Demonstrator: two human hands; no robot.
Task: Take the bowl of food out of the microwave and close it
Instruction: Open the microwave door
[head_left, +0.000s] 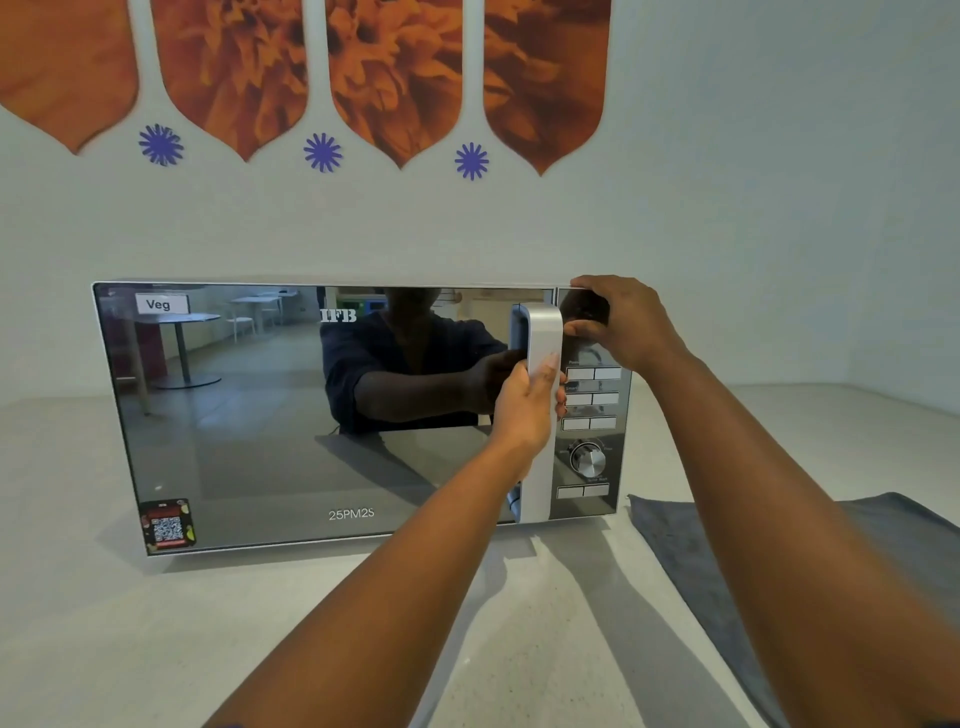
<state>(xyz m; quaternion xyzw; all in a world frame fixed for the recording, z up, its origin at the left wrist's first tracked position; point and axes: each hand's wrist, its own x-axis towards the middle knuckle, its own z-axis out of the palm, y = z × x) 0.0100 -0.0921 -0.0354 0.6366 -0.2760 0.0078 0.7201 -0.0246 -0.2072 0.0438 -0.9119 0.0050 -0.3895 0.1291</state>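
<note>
A silver microwave (249, 415) with a mirrored door stands on the pale counter, its door flush with the body. My left hand (524, 405) is wrapped around the vertical silver door handle (543, 332) at mid height. My right hand (618, 322) presses on the top right corner of the microwave, over the upper part of the control panel (592, 415). The mirror finish hides the inside, so no bowl is visible.
A grey cloth (691, 551) lies flat on the counter (156, 623) to the right of the microwave. The wall behind carries orange petal shapes and blue flower stickers. A round knob (588, 460) and several buttons sit on the panel.
</note>
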